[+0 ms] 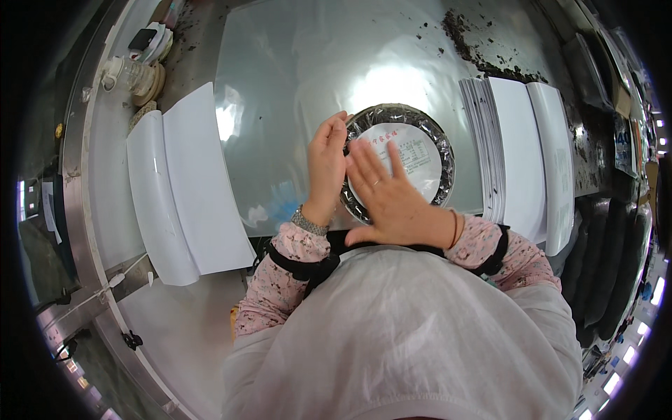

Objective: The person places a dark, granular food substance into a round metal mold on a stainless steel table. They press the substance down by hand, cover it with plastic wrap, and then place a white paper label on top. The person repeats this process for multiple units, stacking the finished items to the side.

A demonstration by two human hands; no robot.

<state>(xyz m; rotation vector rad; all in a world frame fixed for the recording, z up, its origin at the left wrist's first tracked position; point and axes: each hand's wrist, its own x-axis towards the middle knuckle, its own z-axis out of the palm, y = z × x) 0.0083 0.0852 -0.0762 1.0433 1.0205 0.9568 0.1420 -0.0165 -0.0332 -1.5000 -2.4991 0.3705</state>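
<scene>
At the far left of the steel counter (105,182) stand a small clear jar (129,73) and a stack of round lids (155,42) near the top edge; below them lies a stack of white paper sheets (185,185), slightly fanned, well apart from the hands. A clear plastic sheet (294,77) covers the middle of the counter; on it, just in front of the person, rests a dark round tea cake (399,162) with a white circular paper label (413,157) on its face. The left hand (327,168) stands on edge against the cake's left rim, fingers straight and together, its grip open and holding nothing; a metal watch band (309,222) circles the wrist. The right hand (392,199) lies flat across the lower left part of the cake and label, fingers spread, grip open, palm pressing down. Right of the cake lie more stacked white sheets (521,154); dark tea crumbs (483,52) scatter behind them; dark round cakes (619,259) line the far right edge.
</scene>
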